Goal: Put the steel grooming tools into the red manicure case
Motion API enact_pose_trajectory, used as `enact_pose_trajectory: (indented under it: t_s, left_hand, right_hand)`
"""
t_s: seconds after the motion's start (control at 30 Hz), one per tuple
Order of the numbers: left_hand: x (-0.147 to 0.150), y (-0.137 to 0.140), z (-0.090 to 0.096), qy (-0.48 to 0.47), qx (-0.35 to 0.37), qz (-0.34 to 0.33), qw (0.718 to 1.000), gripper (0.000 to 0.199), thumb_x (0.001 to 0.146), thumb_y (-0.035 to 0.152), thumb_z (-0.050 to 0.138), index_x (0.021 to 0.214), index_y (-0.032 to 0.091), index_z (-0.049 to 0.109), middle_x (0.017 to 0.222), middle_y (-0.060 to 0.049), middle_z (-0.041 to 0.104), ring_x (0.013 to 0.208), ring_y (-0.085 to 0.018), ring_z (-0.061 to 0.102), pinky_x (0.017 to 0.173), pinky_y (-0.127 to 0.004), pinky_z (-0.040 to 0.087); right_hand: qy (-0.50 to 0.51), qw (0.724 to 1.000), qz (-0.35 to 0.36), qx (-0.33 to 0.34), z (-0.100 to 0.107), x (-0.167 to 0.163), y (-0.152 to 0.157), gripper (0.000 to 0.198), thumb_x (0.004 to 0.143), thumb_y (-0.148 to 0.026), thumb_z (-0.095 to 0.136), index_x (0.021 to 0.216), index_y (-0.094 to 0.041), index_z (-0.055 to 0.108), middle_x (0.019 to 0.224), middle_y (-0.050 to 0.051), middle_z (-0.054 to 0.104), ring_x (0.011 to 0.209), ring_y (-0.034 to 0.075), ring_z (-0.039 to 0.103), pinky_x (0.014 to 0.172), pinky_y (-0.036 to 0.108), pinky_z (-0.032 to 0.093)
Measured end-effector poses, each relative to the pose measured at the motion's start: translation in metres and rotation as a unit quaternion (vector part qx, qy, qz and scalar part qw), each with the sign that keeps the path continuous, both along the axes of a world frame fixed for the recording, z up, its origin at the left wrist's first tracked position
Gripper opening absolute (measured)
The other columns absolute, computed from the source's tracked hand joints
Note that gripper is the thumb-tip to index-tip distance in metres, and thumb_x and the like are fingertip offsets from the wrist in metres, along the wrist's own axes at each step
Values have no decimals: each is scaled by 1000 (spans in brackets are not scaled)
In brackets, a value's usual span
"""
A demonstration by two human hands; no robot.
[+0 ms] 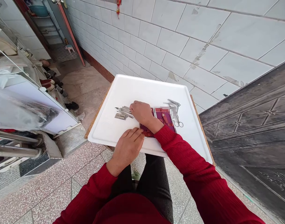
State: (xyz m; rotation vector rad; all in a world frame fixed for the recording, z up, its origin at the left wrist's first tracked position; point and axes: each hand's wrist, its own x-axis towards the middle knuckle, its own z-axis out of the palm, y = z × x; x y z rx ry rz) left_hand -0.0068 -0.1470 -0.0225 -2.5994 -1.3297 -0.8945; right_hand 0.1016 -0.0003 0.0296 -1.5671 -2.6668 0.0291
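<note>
A manicure case (pixel 157 116) lies unfolded on a white tray (pixel 144 87), its purple-red lining showing a few pieces in the right half. My left hand (pixel 128 147) has its fingers together over the case's near left corner, the thumb side against its edge. Crossing above the left half, my right hand (pixel 142 112) is closed, knuckles up, beside a row of slim metal nail tools (pixel 123 110). Its fingertips and anything in them are hidden. Nail clippers (pixel 120 116) lie left of that hand. Small scissors (pixel 178 123) and another clipper (pixel 174 102) rest right of the case.
The tray sits on a wooden-edged board (pixel 98 113). A tiled wall (pixel 144 37) rises behind, and a dark carved panel (pixel 249 124) stands close on the right. To the left are a shoe rack (pixel 60 93) and a doorway with a red frame (pixel 71 34).
</note>
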Motion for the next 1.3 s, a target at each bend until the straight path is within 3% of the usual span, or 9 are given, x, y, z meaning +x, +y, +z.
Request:
enact_pose_trajectory:
  t_s: [0.23, 0.47, 0.93, 1.3]
  left_hand:
    - [0, 1, -2, -1, 12, 2, 1000, 21, 105, 16, 53, 116, 16, 70, 129, -12, 76, 122, -27, 70, 103, -46, 56]
    - [0, 0, -3, -1, 11, 4, 1000, 22, 104, 16, 54, 118, 17, 70, 131, -11, 75, 125, -27, 69, 104, -46, 56]
    - [0, 1, -1, 5, 16, 5, 1000, 21, 104, 16, 54, 118, 16, 70, 130, -12, 75, 123, -27, 69, 104, -44, 56]
    - [-1, 0, 0, -2, 10, 0, 1000, 21, 104, 16, 54, 117, 15, 70, 130, -12, 75, 123, -27, 69, 103, -44, 56]
  right_hand:
    - [25, 999, -17, -11, 2, 2, 1, 35, 107, -23, 42, 106, -21, 77, 114, 9, 73, 93, 21, 67, 67, 31, 37]
    - [-39, 999, 8, 11, 0, -3, 6, 36, 104, -15, 42, 106, -17, 78, 109, 15, 72, 91, 24, 67, 72, 33, 40]
    - [-42, 995, 75, 39, 0, -1, 5, 31, 101, -10, 46, 109, -14, 76, 107, 16, 71, 98, 25, 66, 75, 33, 41]
    - [-95, 992, 70, 48, 0, -7, 4, 33, 95, 1, 44, 115, -8, 69, 109, 21, 70, 99, 27, 69, 79, 34, 44]
